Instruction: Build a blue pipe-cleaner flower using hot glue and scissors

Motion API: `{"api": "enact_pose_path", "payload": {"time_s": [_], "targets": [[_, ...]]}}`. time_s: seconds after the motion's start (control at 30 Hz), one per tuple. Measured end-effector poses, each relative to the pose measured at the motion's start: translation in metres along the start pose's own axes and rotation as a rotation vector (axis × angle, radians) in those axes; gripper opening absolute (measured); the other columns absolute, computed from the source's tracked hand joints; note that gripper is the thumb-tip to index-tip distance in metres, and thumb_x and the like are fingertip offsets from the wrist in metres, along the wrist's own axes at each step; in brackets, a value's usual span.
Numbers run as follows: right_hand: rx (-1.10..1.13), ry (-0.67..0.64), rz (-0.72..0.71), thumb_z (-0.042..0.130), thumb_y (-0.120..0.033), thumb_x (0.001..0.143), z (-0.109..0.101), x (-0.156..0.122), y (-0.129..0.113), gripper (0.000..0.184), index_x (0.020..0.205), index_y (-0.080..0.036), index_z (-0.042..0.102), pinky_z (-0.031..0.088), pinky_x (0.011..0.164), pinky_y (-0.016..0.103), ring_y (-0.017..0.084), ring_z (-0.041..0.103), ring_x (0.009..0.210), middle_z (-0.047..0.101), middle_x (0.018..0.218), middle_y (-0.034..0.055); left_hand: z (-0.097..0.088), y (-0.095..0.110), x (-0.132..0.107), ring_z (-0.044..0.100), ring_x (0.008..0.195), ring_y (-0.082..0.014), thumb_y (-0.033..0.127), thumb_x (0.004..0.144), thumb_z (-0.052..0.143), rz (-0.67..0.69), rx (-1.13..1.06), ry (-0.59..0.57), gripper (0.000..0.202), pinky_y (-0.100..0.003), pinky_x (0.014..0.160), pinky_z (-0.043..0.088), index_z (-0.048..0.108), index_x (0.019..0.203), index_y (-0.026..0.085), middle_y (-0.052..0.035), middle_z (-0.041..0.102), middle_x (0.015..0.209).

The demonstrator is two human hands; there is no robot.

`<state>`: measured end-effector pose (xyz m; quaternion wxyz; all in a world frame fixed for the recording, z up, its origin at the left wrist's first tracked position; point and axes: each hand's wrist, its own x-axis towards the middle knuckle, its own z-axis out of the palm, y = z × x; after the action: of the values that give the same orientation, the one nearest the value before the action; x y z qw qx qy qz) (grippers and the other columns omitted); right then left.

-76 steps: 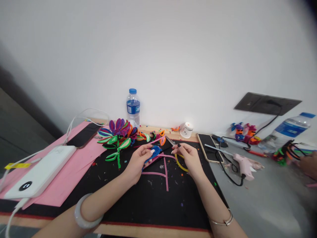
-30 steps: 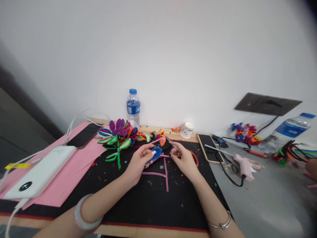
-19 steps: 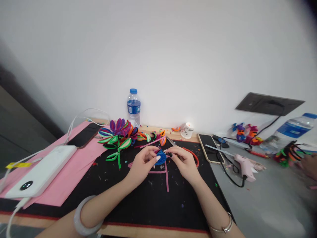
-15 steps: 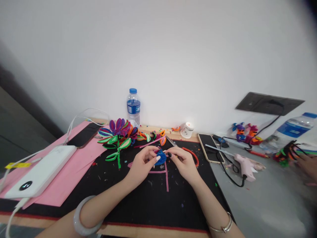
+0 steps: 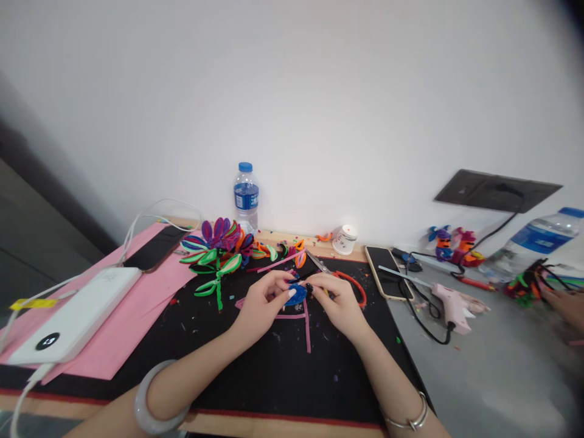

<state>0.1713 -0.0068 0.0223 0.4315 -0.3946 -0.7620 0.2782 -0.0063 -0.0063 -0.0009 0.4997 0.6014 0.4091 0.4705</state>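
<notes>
- Hands meet over the middle of the black mat (image 5: pixel 274 371), fingertips almost touching.
- Left hand (image 5: pixel 263 302) has its thumb and fingers curled closed around a small blue round piece (image 5: pixel 297 295), gripping its left side just above the mat.
- Right hand (image 5: pixel 336 302) pinches the piece's right edge, thumb and forefinger nearly closed; a thin dark bit seems to sit between them, too small to tell.
- 2 pink strips (image 5: pixel 306 328) lie on the mat right under the hands.
- Red-handled scissors (image 5: pixel 353 281) rest just beyond the right hand, with a phone (image 5: pixel 387 281) and a pink glue gun (image 5: pixel 451 302) farther right.
- Bright craft flowers (image 5: pixel 218 248) sit beyond the left hand, near a water bottle (image 5: pixel 246 196) by the wall.
- Another person's hand (image 5: pixel 566 304) shows at the right edge, well apart.
</notes>
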Motion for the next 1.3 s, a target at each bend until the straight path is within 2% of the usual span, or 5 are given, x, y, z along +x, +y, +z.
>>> {"api": "enact_pose_path", "payload": {"time_s": [0.67, 1.03, 1.3], "targets": [[-0.020, -0.033, -0.020, 0.046, -0.012, 0.084, -0.0001, 0.0001, -0.0002, 0.022, 0.088, -0.020, 0.066, 0.046, 0.074, 0.026, 0.014, 0.059, 0.081, 0.065, 0.087, 0.0044, -0.0008, -0.0045, 0.0015, 0.054, 0.064, -0.0122, 0.026, 0.074, 0.058, -0.017, 0.036, -0.006, 0.021, -0.022, 0.056, 0.042, 0.061, 0.092, 0.016, -0.0022, 0.060, 0.074], [-0.014, 0.070, 0.044, 0.046, -0.017, 0.084, 0.0019, -0.0012, 0.0010, 0.021, 0.089, -0.020, 0.067, 0.047, 0.071, 0.029, 0.016, 0.060, 0.077, 0.066, 0.083, 0.0053, -0.0009, -0.0028, 0.0020, 0.055, 0.063, -0.0126, 0.030, 0.074, 0.058, -0.006, 0.034, 0.022, 0.022, -0.022, 0.055, 0.044, 0.061, 0.091, 0.016, -0.0022, 0.060, 0.073], [-0.008, 0.037, 0.032, 0.047, -0.011, 0.082, 0.0019, -0.0006, 0.0005, 0.022, 0.088, -0.020, 0.066, 0.046, 0.073, 0.029, 0.016, 0.060, 0.080, 0.065, 0.085, 0.0047, -0.0015, -0.0025, 0.0030, 0.053, 0.062, -0.0115, 0.028, 0.075, 0.057, -0.001, 0.025, 0.015, 0.021, -0.021, 0.054, 0.044, 0.059, 0.092, 0.017, -0.0013, 0.059, 0.073]]}}
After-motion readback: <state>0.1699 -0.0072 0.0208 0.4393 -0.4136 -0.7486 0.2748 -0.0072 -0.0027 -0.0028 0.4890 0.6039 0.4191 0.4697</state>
